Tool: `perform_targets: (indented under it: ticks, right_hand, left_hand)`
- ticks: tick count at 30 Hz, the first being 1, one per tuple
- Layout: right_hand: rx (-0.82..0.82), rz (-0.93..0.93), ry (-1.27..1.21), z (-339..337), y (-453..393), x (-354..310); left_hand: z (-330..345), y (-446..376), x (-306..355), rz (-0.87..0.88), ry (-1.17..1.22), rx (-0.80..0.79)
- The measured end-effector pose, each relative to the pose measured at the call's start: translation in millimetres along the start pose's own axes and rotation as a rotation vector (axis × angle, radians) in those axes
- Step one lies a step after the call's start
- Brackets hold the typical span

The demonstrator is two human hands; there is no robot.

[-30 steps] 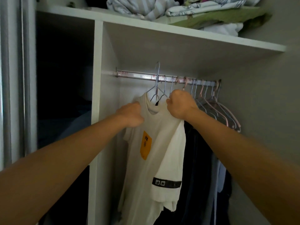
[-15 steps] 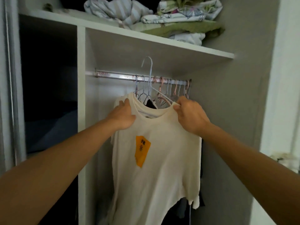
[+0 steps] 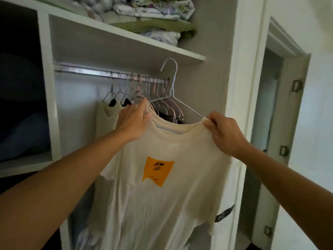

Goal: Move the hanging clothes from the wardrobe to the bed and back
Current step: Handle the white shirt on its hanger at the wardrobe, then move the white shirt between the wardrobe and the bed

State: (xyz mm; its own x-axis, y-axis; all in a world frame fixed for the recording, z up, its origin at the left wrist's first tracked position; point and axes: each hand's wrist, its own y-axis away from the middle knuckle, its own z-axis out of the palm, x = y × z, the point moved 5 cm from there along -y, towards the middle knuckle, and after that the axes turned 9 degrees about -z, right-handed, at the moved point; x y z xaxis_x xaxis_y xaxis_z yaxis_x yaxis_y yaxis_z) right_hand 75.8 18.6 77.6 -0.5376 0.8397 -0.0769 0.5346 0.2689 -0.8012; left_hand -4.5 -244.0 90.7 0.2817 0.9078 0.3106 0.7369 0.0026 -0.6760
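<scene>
A cream T-shirt [image 3: 162, 204] with an orange patch hangs on a white wire hanger [image 3: 172, 91], held in the air in front of the wardrobe. The hanger's hook is off the metal rail [image 3: 86, 71]. My left hand [image 3: 134, 121] grips the shirt's left shoulder at the collar. My right hand [image 3: 223, 134] pinches the collar and hanger at the right shoulder. Another cream garment [image 3: 106, 114] and dark clothes hang on the rail behind, with several empty pink and white hangers [image 3: 162, 98].
Folded bedding [image 3: 155, 18] is piled on the wardrobe's top shelf [image 3: 126, 38]. A dark side compartment [image 3: 19, 87] lies to the left. A white door frame [image 3: 252, 87] and an open doorway stand to the right.
The T-shirt on its hanger has come off the rail and moved right and out of the wardrobe, with both hands still on its shoulders. The view has swung right toward the doorway.
</scene>
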Motion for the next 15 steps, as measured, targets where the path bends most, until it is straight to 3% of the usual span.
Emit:
perform_targets:
  ticks: [4,15]
  right_hand:
    - [-0.004,0.058,0.052,-47,34,17]
    - [-0.021,0.282,0.263,-212,158,75]
  left_hand:
    - [5,8,51,0.099,0.056,0.087]
    - [51,84,243,0.352,0.472,-0.186]
